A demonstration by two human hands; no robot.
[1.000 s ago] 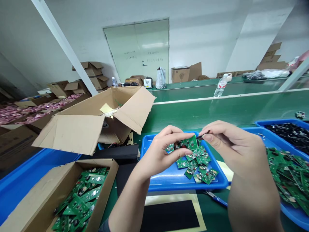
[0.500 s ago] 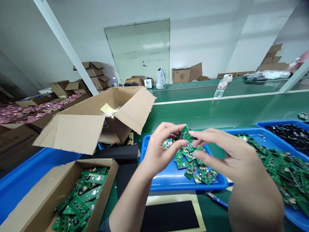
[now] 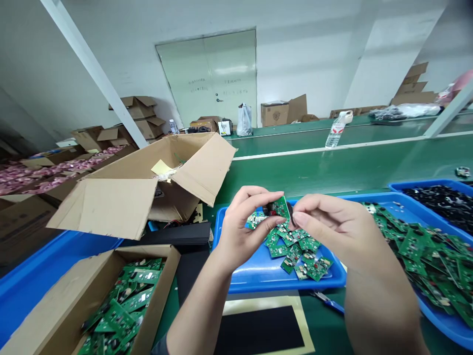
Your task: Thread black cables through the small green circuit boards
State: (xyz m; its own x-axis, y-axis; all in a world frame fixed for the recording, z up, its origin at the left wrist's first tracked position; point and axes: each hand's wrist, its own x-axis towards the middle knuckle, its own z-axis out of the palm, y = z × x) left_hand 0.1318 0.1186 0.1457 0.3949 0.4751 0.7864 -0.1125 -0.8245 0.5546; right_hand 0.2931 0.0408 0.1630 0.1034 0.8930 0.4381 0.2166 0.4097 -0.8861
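Observation:
A small green circuit board (image 3: 280, 208) is pinched between the thumb and fingers of my left hand (image 3: 242, 231), raised over the middle blue tray (image 3: 254, 278). My right hand (image 3: 332, 224) closes thumb and fingertips at the board's right edge, on a dark round part (image 3: 290, 211) that is partly covered by the fingers. Under both hands, a loose pile of green circuit boards (image 3: 314, 266) lies in the tray.
To the right, a blue tray (image 3: 397, 202) holds many boards; behind it another blue tray (image 3: 393, 186) holds black parts. Blue-handled cutters (image 3: 328, 301) lie in front. At left stand a low carton (image 3: 172, 261) of boards and a large open carton (image 3: 111, 199).
My right fingers have closed in on the board's right edge, where they were apart before. The board has turned so that more of its face shows.

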